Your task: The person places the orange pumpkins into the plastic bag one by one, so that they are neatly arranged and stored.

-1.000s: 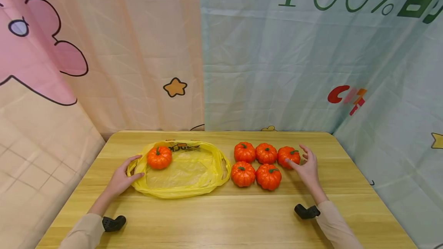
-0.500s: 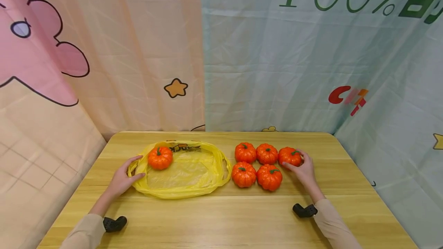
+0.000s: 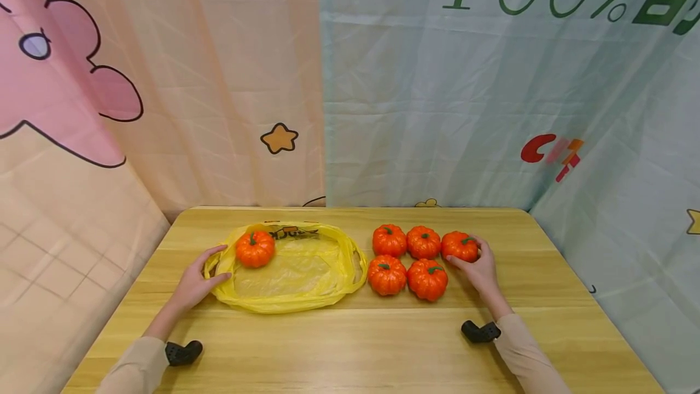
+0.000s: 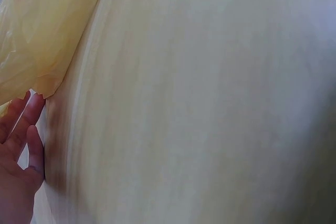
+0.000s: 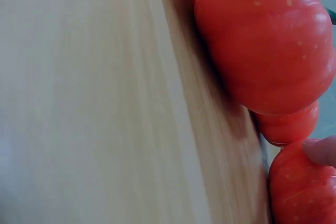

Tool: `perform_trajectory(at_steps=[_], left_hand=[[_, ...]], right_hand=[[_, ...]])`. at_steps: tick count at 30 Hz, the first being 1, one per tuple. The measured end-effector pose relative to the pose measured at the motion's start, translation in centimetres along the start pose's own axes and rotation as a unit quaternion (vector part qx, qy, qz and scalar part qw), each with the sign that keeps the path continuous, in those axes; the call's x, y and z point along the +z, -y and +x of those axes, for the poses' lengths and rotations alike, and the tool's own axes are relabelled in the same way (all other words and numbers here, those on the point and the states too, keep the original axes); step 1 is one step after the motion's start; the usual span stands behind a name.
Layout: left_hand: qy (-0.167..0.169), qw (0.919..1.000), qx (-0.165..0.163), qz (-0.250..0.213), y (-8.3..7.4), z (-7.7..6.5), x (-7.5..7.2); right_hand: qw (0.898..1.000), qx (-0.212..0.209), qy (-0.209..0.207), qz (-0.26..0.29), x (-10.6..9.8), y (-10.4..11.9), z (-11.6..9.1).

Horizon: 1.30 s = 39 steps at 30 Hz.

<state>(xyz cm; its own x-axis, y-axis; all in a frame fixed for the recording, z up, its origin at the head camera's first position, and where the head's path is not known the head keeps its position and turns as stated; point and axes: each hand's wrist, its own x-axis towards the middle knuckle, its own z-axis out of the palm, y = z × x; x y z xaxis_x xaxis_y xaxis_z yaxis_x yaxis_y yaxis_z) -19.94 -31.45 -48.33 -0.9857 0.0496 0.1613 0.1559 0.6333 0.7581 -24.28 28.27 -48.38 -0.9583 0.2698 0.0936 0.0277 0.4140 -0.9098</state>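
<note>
A yellow plastic bag (image 3: 295,304) lies spread wide on the table, with one small orange pumpkin (image 3: 255,249) inside at its left. My left hand (image 3: 195,281) rests at the bag's left edge, thumb and fingers spread apart over the rim. In the left wrist view, the fingertips of that hand (image 4: 18,156) meet the bag (image 4: 47,30). My right hand (image 3: 481,266) grips the rightmost pumpkin (image 3: 458,246) in the back row, thumb on its front and fingers round its right side. The right wrist view catches a thumb tip against this pumpkin (image 5: 304,192).
Left of the held pumpkin, two more pumpkins stand in the back row, including one (image 3: 423,242) right beside it. Two pumpkins form the front row, one (image 3: 428,279) close to my right hand. The wooden table (image 3: 339,351) ends at a curtain (image 3: 415,108) behind.
My right hand has closed round the rightmost pumpkin, its fingers coming in from the raised position they had a second ago. The left hand and the bag have stayed in place.
</note>
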Motion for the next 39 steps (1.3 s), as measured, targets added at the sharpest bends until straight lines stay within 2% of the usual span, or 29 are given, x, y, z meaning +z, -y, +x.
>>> perform_trajectory(at_steps=[9, 16, 28, 39], left_hand=[[0.0, 1.0, -0.001, -0.001, 0.0, 0.0, 0.0], [-0.001, 1.0, 0.001, 0.002, -0.1, 0.1, 0.0], [-0.002, 1.0, 0.004, 0.001, 0.1, 0.0, 0.0], [-0.003, 1.0, 0.002, 0.004, 0.1, 0.0, 0.1]], right_hand=[[1.0, 0.01, -0.008, 0.012, 0.1, 0.5, -0.3], [1.0, 0.0, -0.024, 0.02, -0.4, 2.2, -0.7], [0.998, -0.04, -0.021, 0.035, -0.9, 6.3, -2.1], [0.996, -0.063, -0.001, 0.067, 0.1, 10.4, -4.5]])
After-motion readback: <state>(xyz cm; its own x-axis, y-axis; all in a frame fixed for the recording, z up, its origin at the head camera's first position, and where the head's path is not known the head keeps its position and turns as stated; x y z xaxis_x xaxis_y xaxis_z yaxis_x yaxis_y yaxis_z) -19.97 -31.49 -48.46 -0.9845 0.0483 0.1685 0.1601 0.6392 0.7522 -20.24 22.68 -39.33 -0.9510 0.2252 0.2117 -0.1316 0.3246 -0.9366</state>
